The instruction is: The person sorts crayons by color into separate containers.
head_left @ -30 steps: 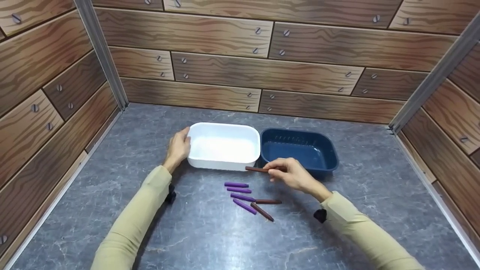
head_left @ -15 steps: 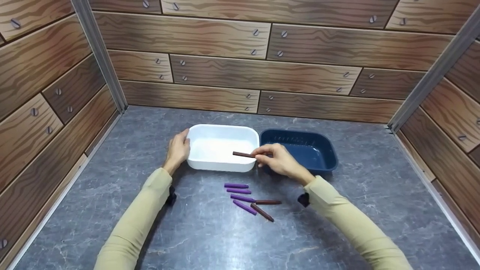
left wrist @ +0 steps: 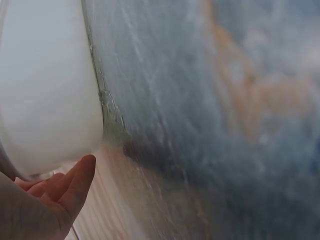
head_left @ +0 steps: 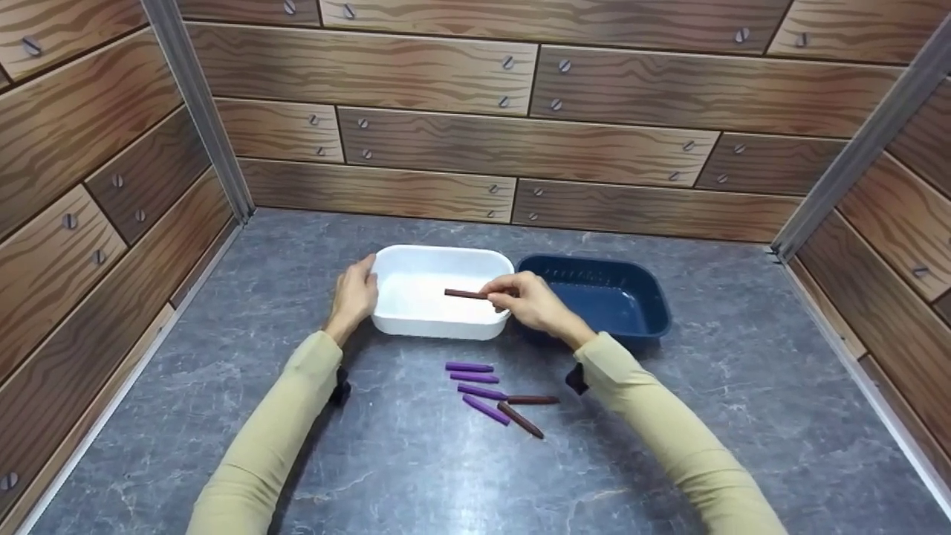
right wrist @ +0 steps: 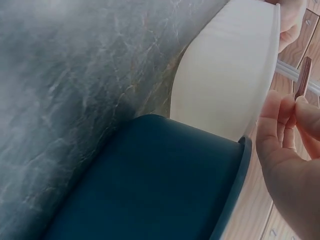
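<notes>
L hand (head_left: 354,293) on wht tub (head_left: 438,328); R (head_left: 530,302): crayon (head_left: 463,294)

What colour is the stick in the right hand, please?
The stick is brown, clearest in the head view.

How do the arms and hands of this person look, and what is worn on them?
The left sleeve and right sleeve are long, plain and pale yellow-green, wrinkled in places. A small black object shows at each wrist. The left hand and right hand wear no gloves.
</notes>
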Demonstrator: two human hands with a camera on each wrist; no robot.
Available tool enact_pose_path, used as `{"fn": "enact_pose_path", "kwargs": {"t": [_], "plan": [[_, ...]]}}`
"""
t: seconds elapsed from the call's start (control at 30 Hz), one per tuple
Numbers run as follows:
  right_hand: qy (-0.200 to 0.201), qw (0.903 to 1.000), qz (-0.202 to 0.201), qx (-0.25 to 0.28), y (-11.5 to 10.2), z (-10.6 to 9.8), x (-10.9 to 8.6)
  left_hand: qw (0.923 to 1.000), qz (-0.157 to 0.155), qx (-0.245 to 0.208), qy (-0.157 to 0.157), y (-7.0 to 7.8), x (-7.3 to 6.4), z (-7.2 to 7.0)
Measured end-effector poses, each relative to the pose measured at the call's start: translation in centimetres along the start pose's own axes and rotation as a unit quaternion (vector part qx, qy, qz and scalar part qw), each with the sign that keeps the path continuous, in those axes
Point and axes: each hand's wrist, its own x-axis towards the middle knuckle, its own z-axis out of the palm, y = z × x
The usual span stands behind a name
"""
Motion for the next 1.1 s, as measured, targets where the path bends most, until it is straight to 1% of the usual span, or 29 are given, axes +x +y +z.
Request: {"fn": "enact_pose_path", "kwargs": {"t": [0.1, 0.3, 0.4, 0.57, 0.7, 0.83, 1.03, 1.1], "plan": [[0.002, 1.0000, 0.001, -0.006, 0.0, 0.3, 0.8, 1.0000, -0.003, -0.001, 0.000, 0.0, 0.0, -0.1], [0.004, 0.9998, 0.019, 0.003, 0.1, 1.0, 1.8, 0.9999, -0.010, -0.003, -0.013, 0.1, -0.1, -0.1], [0.005, 0.9997, 0.025, 0.008, 0.3, 1.4, 2.3, 0.9999, -0.014, 0.004, -0.009, 0.0, -0.2, -0.1], [0.018, 0.9992, 0.027, 0.023, 0.4, 2.1, 3.4, 0.9999, -0.005, 0.014, 0.003, 0.0, 0.0, -0.1], [0.019, 0.9986, 0.033, 0.036, 0.4, 2.9, 4.3, 0.9998, -0.005, 0.018, 0.002, 0.1, 0.0, -0.1], [0.016, 0.9986, 0.033, 0.037, 0.6, 3.8, 5.1, 0.9998, -0.005, 0.017, -0.002, 0.0, -0.1, -0.1], [0.024, 0.9986, 0.045, -0.015, 0.8, 4.6, 5.7, 0.9999, -0.005, 0.014, -0.001, 0.0, 0.0, 0.0], [0.025, 0.9977, 0.052, -0.037, 0.6, 4.7, 5.8, 0.9999, -0.001, 0.017, -0.002, 0.0, 0.0, 0.0]]}}
